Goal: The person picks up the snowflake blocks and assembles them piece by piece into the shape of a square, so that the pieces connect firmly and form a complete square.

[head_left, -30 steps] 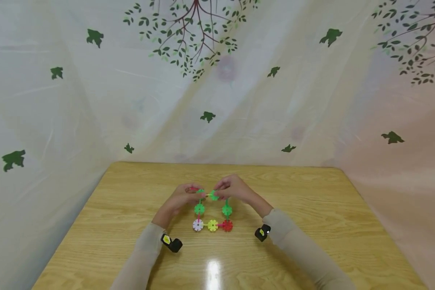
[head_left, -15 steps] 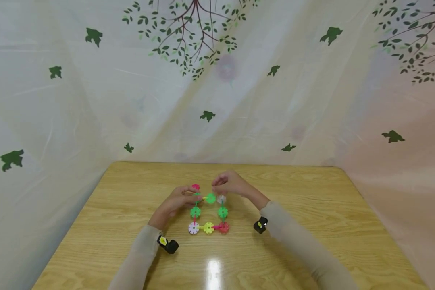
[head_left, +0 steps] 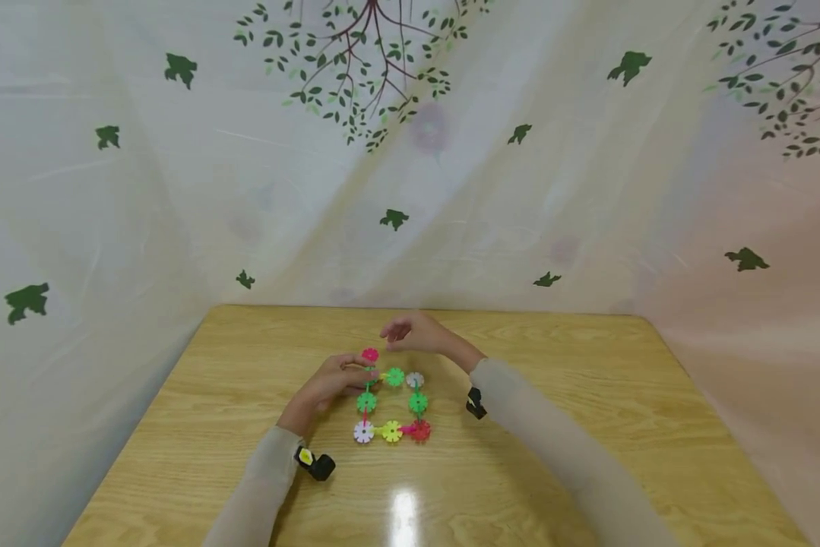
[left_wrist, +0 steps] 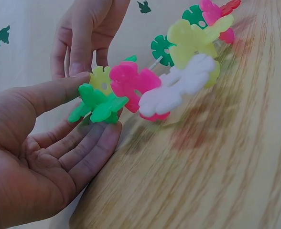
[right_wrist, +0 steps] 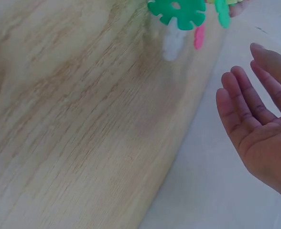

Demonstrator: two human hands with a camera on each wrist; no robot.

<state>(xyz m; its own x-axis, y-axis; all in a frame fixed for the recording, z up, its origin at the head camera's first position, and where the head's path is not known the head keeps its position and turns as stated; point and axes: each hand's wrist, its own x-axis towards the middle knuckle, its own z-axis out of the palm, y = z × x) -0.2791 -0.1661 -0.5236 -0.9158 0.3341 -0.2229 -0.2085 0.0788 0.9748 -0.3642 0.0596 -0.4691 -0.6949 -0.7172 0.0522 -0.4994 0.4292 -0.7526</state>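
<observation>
A rough square frame of linked plastic snowflake discs lies on the wooden table, with a white disc (head_left: 364, 432), yellow disc (head_left: 392, 431) and red disc (head_left: 419, 431) along its near side. My left hand (head_left: 330, 380) pinches a green disc (left_wrist: 97, 105) at the far left corner between thumb and fingers. Just beyond that corner sticks out a pink disc (head_left: 370, 355). My right hand (head_left: 419, 334) hovers behind the frame's far side, holding nothing, its fingers loosely bent in the right wrist view. Another white disc (head_left: 415, 380) forms the far right corner, beside a green disc (head_left: 395, 377).
The wooden table (head_left: 553, 471) spreads around the frame, its far edge close behind my right hand. A pale cloth (head_left: 300, 190) printed with leaves and birds hangs behind it. Small black cameras (head_left: 323, 467) sit on both wrists.
My right hand has let go of the far right corner, uncovering the white disc, and moved back and left. My left hand keeps its pinch; the frame has shifted slightly left and nearer.
</observation>
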